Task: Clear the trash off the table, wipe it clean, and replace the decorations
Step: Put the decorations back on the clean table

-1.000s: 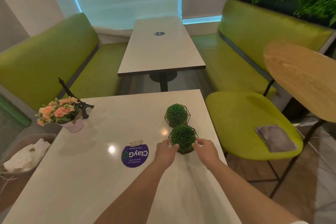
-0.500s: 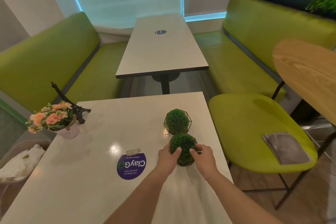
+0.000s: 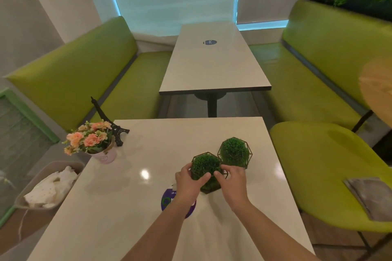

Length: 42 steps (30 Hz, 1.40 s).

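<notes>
Far left, below the surface's edge: a beige bin (image 3: 37,178) holding crumpled white paper (image 3: 52,188).

Left rear corner of the white surface (image 3: 118,207): pink flower pot (image 3: 93,144), upright, with a black Eiffel Tower figurine (image 3: 107,122) just behind it and touching its blooms.

Centre, near edge: purple round sticker (image 3: 167,202), partly covered by the left wrist.

Left hand (image 3: 187,184): fingers curled over the left face of the near grass ball (image 3: 204,167), thumb on its front; gripping.

Near grass ball: green tuft in a black wire frame, held between both hands; whether it rests on the surface cannot be told.

Right hand (image 3: 232,183): fingers curled on the ball's right face, thumb at front beside the left thumb; gripping.

Far grass ball (image 3: 234,152): same type, standing just behind and right of the held one, frames near or touching.

Right: lime chair (image 3: 318,167) with a grey cloth (image 3: 370,196) on its seat.
</notes>
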Available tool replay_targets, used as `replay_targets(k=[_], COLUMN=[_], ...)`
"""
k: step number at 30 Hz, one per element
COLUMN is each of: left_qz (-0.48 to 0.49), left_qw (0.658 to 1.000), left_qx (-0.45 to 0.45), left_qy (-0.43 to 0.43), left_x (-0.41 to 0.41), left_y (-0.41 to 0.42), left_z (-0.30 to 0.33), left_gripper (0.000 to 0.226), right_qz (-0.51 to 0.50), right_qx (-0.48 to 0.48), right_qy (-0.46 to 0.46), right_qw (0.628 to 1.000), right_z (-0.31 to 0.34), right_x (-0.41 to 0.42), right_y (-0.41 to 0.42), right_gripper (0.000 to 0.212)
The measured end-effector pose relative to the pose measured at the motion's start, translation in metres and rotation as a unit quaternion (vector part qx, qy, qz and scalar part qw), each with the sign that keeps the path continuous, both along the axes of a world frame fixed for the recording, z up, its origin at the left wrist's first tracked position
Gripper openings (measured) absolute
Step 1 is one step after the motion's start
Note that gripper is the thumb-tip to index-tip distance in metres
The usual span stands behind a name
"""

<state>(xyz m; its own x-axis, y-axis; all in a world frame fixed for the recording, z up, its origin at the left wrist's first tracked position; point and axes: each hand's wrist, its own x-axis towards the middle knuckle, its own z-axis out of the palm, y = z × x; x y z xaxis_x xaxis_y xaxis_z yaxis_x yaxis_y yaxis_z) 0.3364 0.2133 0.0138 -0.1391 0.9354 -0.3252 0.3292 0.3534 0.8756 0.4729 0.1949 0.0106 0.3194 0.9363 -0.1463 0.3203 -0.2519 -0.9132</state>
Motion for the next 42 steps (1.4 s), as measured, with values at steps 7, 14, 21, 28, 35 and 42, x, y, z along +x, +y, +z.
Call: replay_targets(k=[7, 14, 21, 28, 35, 42], left_qz=[-0.036, -0.072, -0.094, -0.097, -0.078, -0.094], left_qw=[0.999, 0.995, 0.990, 0.989, 0.990, 0.987], left_qx=[0.021, 0.043, 0.062, 0.082, 0.096, 0.100], left_qy=[0.031, 0.058, 0.087, 0.070, 0.062, 0.087], left_x=[-0.051, -0.084, -0.098, -0.109, -0.116, -0.118], left_y=[0.065, 0.150, 0.213, 0.248, 0.267, 0.282], left_z=[-0.003, -0.020, -0.033, -0.041, -0.046, -0.043], left_gripper=[0.080, 0.070, 0.075, 0.078, 0.064, 0.067], right_qz=[0.031, 0.010, -0.028, -0.013, -0.017, -0.024], right_qx=[-0.025, -0.030, -0.019, -0.009, -0.008, -0.005], right_qy=[0.068, 0.068, 0.087, 0.054, 0.033, 0.009], right_qw=[0.997, 0.997, 0.996, 0.998, 0.999, 1.000], right_z=[-0.002, -0.017, -0.032, -0.042, -0.047, -0.053], right_x=[-0.048, -0.080, -0.096, -0.105, -0.114, -0.121], right_y=[0.071, 0.147, 0.200, 0.238, 0.261, 0.275], right_gripper=[0.030, 0.029, 0.034, 0.050, 0.046, 0.046])
